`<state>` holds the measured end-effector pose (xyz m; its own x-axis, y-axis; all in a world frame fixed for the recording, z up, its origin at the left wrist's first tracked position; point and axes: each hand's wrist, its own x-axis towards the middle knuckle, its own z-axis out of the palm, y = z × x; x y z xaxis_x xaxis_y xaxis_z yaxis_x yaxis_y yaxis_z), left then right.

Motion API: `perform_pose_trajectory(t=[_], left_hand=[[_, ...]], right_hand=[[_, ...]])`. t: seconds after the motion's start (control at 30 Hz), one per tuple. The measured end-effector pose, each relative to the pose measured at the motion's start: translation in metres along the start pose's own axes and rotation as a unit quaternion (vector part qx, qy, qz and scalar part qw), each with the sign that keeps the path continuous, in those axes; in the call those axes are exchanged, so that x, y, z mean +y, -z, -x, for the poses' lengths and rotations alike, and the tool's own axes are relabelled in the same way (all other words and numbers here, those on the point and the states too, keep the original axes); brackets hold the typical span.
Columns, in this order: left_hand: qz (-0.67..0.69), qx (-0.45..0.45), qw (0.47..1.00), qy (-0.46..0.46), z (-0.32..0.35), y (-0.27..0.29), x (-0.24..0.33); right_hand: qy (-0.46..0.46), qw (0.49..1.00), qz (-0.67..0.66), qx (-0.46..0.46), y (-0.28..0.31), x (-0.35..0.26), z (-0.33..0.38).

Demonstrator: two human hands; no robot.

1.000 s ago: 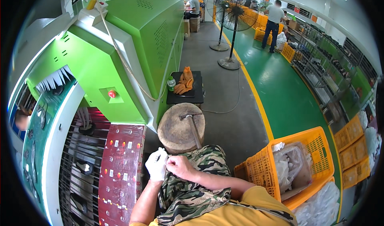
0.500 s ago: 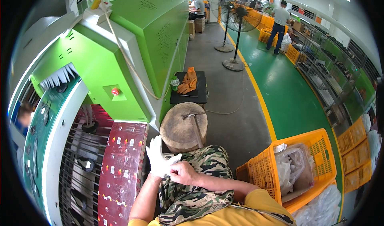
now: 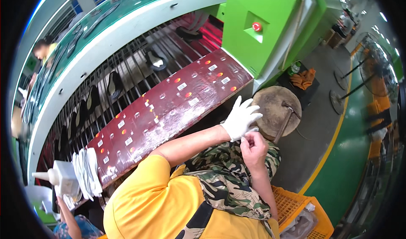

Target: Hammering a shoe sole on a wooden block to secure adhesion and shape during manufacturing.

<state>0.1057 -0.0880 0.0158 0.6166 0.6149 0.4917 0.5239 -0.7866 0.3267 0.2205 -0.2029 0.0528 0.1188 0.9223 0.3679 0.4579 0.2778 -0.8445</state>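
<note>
My left hand (image 3: pixel 242 119) wears a white glove, its fingers spread apart over the edge of a round wooden block (image 3: pixel 267 108). Just below it, my bare right hand (image 3: pixel 254 151) has its fingers curled, with the tips pinching the glove's edge near the wrist. On the block lies a hammer (image 3: pixel 284 122), its handle pointing toward my camouflage apron (image 3: pixel 228 188).
A dark red covered ledge (image 3: pixel 169 108) runs beside a roller conveyor carrying black shoes (image 3: pixel 114 84). White gloves (image 3: pixel 86 171) and a nozzle bottle (image 3: pixel 63 177) sit at its near end. An orange crate (image 3: pixel 313 213) stands right; orange gloves (image 3: pixel 303 79) lie beyond the block.
My view has swung left, bringing the conveyor, stacked gloves and bottle into sight. My gloved left hand's fingers have spread wider; my right hand stays at the glove's wrist.
</note>
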Motion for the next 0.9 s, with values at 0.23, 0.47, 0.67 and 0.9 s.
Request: perform_pose_trajectory(t=[0.23, 0.47, 0.67, 0.9], left_hand=[[-0.085, -0.152, 0.984, 0.033, 0.009, -0.002, 0.004], [-0.081, -0.246, 0.965, 0.037, 0.004, 0.008, 0.015], [-0.075, -0.209, 0.975, -0.017, 0.010, 0.014, 0.017], [-0.003, -0.049, 0.994, -0.092, 0.016, -0.022, 0.003]], right_hand=[[0.091, 0.981, 0.168, -0.031, -0.012, -0.003, 0.005], [0.111, 0.977, 0.185, 0.000, -0.017, -0.002, 0.004], [-0.091, 0.991, -0.084, -0.057, -0.018, -0.007, 0.011], [-0.025, 0.995, 0.000, -0.094, -0.023, -0.023, 0.005]])
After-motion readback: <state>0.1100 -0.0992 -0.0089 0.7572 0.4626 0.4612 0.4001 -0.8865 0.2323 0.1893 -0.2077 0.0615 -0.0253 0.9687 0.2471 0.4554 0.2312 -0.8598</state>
